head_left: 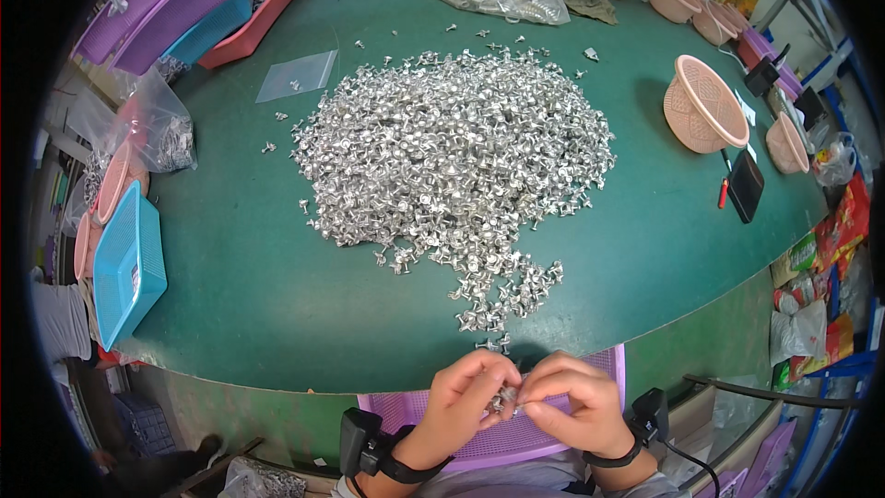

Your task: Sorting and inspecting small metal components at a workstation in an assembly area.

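A green table [230,304] is filling most of the view. A broad heap [452,138] of silvery metal is spreading mainly sideways straight ahead of the person, its narrow tail pointing down toward the left hand [466,401], the nearer one. A purple basket [502,444] is sitting below both hands. The left hand is curling around a few small metal parts [502,398]; the right hand [579,403] is holding thumb and forefinger close together beside them, whether gripping one I cannot tell.
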Motion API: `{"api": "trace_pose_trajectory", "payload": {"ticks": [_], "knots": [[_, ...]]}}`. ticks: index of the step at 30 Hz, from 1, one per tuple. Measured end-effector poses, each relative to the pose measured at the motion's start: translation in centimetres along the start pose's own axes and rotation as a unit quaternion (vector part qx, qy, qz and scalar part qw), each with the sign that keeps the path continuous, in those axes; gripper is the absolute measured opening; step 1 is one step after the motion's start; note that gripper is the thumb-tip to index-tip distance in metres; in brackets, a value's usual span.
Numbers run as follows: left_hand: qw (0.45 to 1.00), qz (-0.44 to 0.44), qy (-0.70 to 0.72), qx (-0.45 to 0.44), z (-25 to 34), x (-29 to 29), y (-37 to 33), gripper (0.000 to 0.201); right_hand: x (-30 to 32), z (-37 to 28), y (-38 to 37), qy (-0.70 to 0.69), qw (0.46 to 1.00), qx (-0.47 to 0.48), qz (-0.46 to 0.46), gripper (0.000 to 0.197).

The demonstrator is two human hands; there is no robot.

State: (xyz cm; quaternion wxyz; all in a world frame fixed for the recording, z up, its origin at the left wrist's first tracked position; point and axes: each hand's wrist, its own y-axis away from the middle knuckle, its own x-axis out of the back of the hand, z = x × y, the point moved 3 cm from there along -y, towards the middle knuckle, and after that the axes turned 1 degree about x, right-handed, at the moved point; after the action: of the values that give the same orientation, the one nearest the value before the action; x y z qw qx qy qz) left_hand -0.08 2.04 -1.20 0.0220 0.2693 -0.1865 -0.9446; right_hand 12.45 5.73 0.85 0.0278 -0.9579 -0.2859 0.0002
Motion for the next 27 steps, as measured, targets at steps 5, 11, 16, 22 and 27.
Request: {"api": "trace_pose_trajectory", "payload": {"ticks": [5, 11, 16, 22, 27], "knots": [[0.991, -0.011, 0.127, -0.041, 0.0, 0.5, 0.0, 0.020, -0.1, 0.0, -1.5, 0.301, 0.946, 0.071, 0.096, 0.016], [0.993, 0.023, 0.109, -0.038, 0.2, 0.6, -0.2, 0.017, -0.9, 1.0, -2.1, 0.383, 0.913, 0.089, 0.108, 0.020], [0.997, 0.035, 0.056, -0.037, 0.3, 0.3, -0.2, 0.007, -0.2, 0.3, -1.4, 0.321, 0.937, 0.095, 0.104, 0.020], [0.997, 0.002, -0.044, -0.058, 0.2, -0.1, -0.3, 0.009, 0.1, -0.7, -0.6, 0.171, 0.976, 0.090, 0.099, 0.017], [0.998, -0.014, -0.035, -0.056, 0.0, -0.1, -0.1, 0.010, 0.4, 0.2, -0.3, 0.021, 0.997, 0.019, 0.076, 0.016]]}}
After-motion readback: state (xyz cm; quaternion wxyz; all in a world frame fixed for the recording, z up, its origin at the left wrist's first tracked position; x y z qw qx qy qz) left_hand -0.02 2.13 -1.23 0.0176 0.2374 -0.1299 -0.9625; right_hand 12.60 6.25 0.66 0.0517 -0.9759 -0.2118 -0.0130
